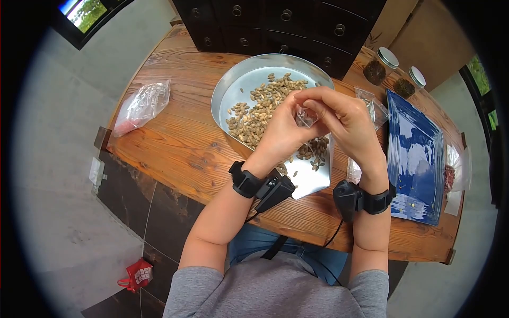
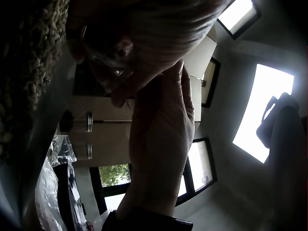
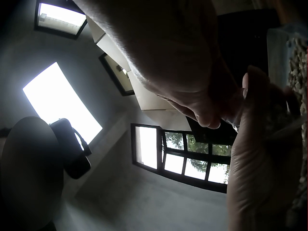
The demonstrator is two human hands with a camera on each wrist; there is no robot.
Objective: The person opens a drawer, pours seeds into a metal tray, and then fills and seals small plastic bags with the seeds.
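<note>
Both hands meet above the right side of a metal tray (image 1: 220, 100) that holds many brown, seed-like pieces (image 1: 253, 119). My left hand (image 1: 283, 127) and my right hand (image 1: 352, 124) pinch a small clear plastic bag (image 1: 306, 116) between them, fingers curled round it. In the left wrist view the clear plastic (image 2: 115, 53) shows dimly below my left hand (image 2: 163, 33), beside my right hand (image 2: 161, 134). The right wrist view has both hands dark and close together, with the bag mostly hidden behind the fingers.
A dark drawer cabinet (image 1: 265, 26) stands behind the tray. Two lidded jars (image 1: 375, 71) (image 1: 405, 86) are at the back right, near a blue tray (image 1: 413, 159). Plastic bags lie at the left (image 1: 143, 106) and far right (image 1: 453, 172).
</note>
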